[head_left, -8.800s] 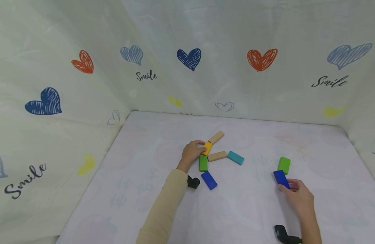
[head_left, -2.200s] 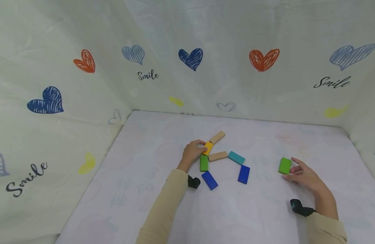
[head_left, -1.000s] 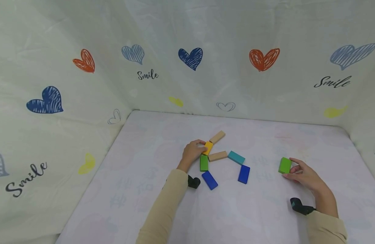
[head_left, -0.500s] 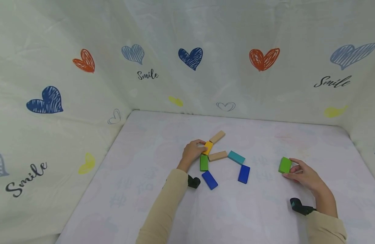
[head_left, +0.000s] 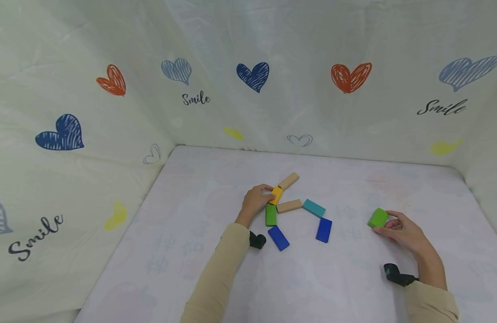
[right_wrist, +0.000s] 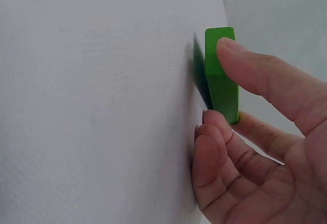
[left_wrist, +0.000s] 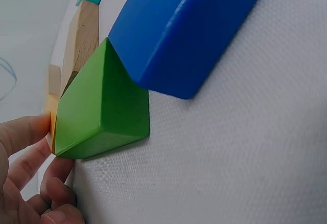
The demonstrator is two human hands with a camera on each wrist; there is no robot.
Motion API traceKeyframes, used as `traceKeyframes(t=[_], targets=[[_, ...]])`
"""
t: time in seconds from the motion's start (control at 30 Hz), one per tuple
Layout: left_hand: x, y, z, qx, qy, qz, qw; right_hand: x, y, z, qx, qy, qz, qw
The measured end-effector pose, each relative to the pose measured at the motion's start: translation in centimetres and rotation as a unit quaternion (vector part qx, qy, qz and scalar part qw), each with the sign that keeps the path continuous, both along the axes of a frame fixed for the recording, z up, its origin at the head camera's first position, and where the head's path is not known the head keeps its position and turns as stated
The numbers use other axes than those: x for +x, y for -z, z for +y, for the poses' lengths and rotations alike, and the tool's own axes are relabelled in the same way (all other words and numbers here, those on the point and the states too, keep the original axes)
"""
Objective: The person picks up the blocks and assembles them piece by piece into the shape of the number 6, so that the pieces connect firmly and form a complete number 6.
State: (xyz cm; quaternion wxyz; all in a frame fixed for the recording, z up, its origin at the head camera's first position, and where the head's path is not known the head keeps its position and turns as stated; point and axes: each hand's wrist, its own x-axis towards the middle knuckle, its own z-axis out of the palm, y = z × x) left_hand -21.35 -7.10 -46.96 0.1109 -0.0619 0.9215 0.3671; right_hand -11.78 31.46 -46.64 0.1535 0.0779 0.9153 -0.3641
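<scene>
My left hand pinches a yellow block lying on the table. Just below it sits a green block, which fills much of the left wrist view beside a blue block. At the right, my right hand holds a second green block between thumb and fingers. In the right wrist view a dark shadow shows beside this green block, which looks slightly lifted from the cloth. The remaining fingers of that hand are curled beneath it.
Two plain wooden blocks branch off near the yellow one. A teal block continues from the nearer wooden block, with another blue block below it. White cloth covers the table, backed by printed fabric walls.
Earlier, the right hand held a blue block, now lying below the teal one. The hand then took the right green block, which has just turned slightly. The left hand stays on the yellow block.
</scene>
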Motion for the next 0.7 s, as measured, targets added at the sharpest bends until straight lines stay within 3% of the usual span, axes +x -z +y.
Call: traceKeyframes(t=[0.27, 0.7], targets=[[0.0, 0.0, 0.0, 0.000, 0.001, -0.004, 1.0000, 0.6, -0.4, -0.7, 0.037, 0.021, -0.005, 0.9991], [0.0, 0.0, 0.0, -0.004, 0.004, -0.003, 1.0000, 2.1, -0.4, -2.7, 0.011, 0.085, -0.021, 0.9961]])
